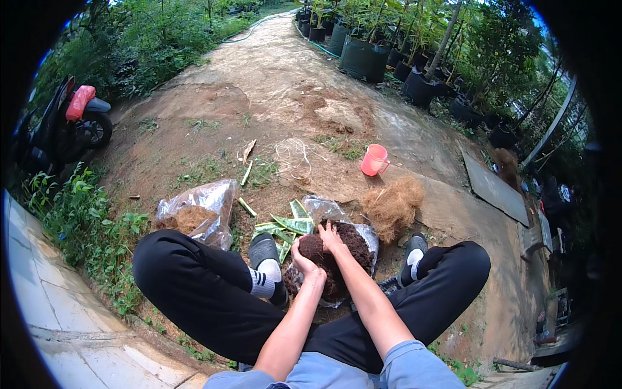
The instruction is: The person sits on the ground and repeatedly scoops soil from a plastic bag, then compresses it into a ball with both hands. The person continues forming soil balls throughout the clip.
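A round clump of dark brown potting mix sits between my two hands. My left hand cups it from the left and below. Against its right side lies my right hand, fingers stretched forward along it. Beneath and around them, an opened clear plastic bag holds more loose dark mix. Cut variegated leaf pieces, green with pale edges, are heaped just left of the bag. A bundle of brown coconut fibre rests on the ground beyond the bag to the right.
Beyond my left foot lies a clear plastic bag of brown fibre. A pink plastic mug stands ahead, with tangled pale string left of it. A motorbike is parked far left. Potted plants in black grow bags line the right.
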